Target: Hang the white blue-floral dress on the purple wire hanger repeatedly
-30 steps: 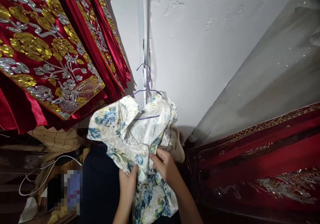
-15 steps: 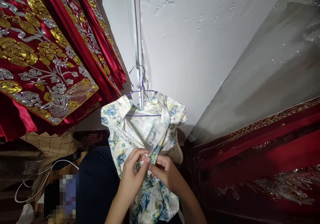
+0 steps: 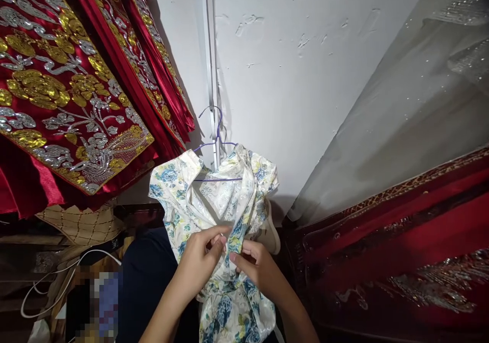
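Note:
A sleeveless-looking short dress (image 3: 223,307) in cream with blue and yellow flowers hangs from a thin purple hanger (image 3: 219,121). Its front lies open in a V, edged by a pale zipper (image 3: 189,192). At the bottom of that opening, my left hand (image 3: 206,251) is closed in a pinch at the zipper's left edge; whether a zipper pull is between the fingertips cannot be made out. My right hand (image 3: 256,264) pinches the flowered edge on the other side, thumb in front and fingers behind the cloth.
Red garments with gold and silver embroidery (image 3: 91,124) hang at the left. To the right are a sheer sparkly fabric (image 3: 367,144) and a red beaded one (image 3: 401,251). A metal pole (image 3: 208,42) runs down the white wall (image 3: 298,88). A white cable (image 3: 72,266) lies at lower left.
My left hand has drawn slightly left, away from the right one, and its thumb has shifted. The right hand keeps its hold. The view has tilted a little.

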Demonstrator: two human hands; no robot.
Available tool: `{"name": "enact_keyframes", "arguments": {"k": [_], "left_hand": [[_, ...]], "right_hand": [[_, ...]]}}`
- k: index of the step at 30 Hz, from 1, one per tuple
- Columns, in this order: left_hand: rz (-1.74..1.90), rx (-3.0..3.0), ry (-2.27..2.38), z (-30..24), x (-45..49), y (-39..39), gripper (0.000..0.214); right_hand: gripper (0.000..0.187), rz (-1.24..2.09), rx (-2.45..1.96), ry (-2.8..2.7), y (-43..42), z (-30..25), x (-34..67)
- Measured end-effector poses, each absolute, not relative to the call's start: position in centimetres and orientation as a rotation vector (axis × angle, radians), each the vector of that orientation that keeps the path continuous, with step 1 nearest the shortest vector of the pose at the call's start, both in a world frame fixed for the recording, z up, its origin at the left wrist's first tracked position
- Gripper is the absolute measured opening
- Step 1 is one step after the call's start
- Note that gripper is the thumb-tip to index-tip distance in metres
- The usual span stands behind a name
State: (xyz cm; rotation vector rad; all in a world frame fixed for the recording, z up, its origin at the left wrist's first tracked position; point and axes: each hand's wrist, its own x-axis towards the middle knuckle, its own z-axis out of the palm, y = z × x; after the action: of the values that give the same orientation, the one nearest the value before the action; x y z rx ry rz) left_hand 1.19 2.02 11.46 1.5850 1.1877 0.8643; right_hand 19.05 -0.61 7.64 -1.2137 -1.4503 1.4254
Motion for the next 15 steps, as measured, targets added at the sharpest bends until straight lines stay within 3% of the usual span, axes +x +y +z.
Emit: {"name": "enact_keyframes", "arguments": {"k": [6,15], "left_hand": [[1.079,1.495,1.036,13.3,2.4,6.3,0.039],[1.568,2.076,1.153,19.7,1.5,14.2,0.011]], "right_hand": [[0.035,1.134,-1.249,-1.483,-0.1,5.3,18.4],[0.035,1.119,-1.295,-1.741,-0.9,2.8,21.1]]}}
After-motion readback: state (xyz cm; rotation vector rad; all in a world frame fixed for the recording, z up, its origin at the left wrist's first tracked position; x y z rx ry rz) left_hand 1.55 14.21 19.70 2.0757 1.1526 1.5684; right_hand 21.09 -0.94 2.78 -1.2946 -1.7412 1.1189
